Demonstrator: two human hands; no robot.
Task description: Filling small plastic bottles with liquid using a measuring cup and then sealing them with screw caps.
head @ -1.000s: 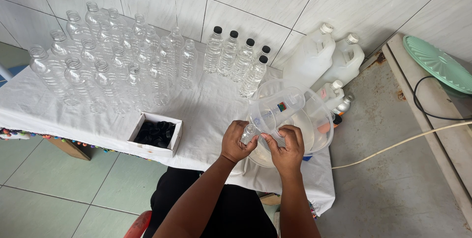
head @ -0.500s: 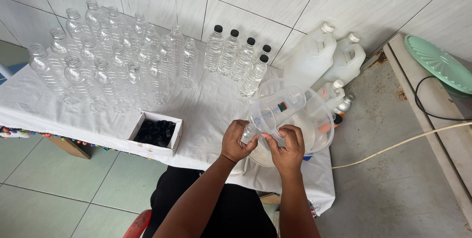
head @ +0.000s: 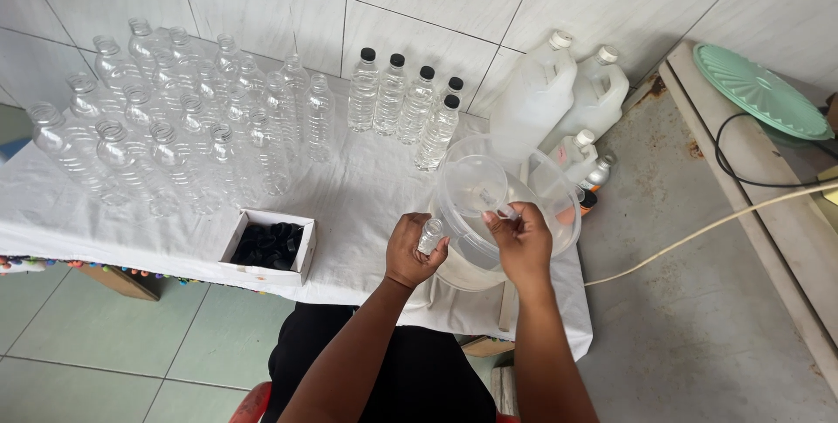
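My left hand is closed around a small clear plastic bottle, held upright above the front edge of the table. My right hand grips a clear plastic measuring jug at its rim. The jug is tipped with its mouth toward me, and its lower edge is close to the bottle's open neck. Both hands hover over a large clear tub standing on the white tablecloth. I cannot tell whether liquid is flowing.
Several empty uncapped clear bottles crowd the left of the table. Several black-capped bottles stand by the tiled wall. White jerrycans are at the right, and a box of black caps at the front. A green lid and cables lie on the right ledge.
The jug, held sideways between both hands before, has turned so its mouth faces me. My left hand now holds the small bottle under it.
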